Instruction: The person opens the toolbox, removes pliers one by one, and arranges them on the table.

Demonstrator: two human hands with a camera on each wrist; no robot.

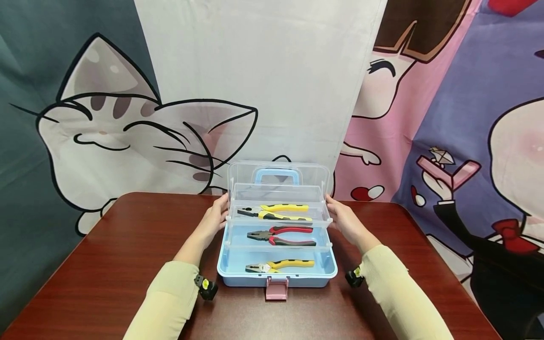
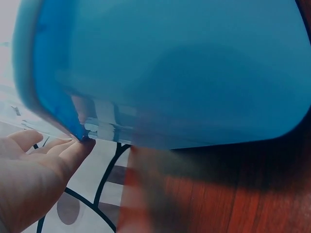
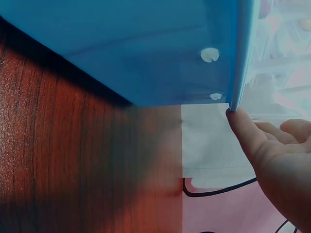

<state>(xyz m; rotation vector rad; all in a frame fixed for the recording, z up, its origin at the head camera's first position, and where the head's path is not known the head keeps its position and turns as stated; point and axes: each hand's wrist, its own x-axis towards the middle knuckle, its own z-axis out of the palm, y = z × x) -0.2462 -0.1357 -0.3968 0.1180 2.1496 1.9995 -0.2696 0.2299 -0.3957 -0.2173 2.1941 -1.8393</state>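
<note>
A light blue toolbox point(image 1: 229, 280) stands with its clear lid point(image 1: 278, 165) raised and its clear trays point(image 1: 244, 193) spread open. Yellow-and-black pliers point(image 1: 289, 208) lie in an upper tray, red-and-black pliers point(image 1: 293, 242) below them, and another yellow-handled pair of pliers point(image 1: 297, 263) near the front. At the toolbox's back left corner is my left hand point(image 1: 212, 219), its extended fingers reaching the rim in the left wrist view. My right hand point(image 1: 345, 219) mirrors it at the back right corner; in the right wrist view a fingertip touches the rim, the other fingers loosely bent.
The toolbox sits on a reddish-brown wooden table point(image 1: 127, 255). A pink latch point(image 1: 276, 289) hangs down at the box's front, and a blue handle point(image 1: 277, 172) is on the lid. Behind the table hangs a cartoon-printed cloth point(image 1: 263, 61).
</note>
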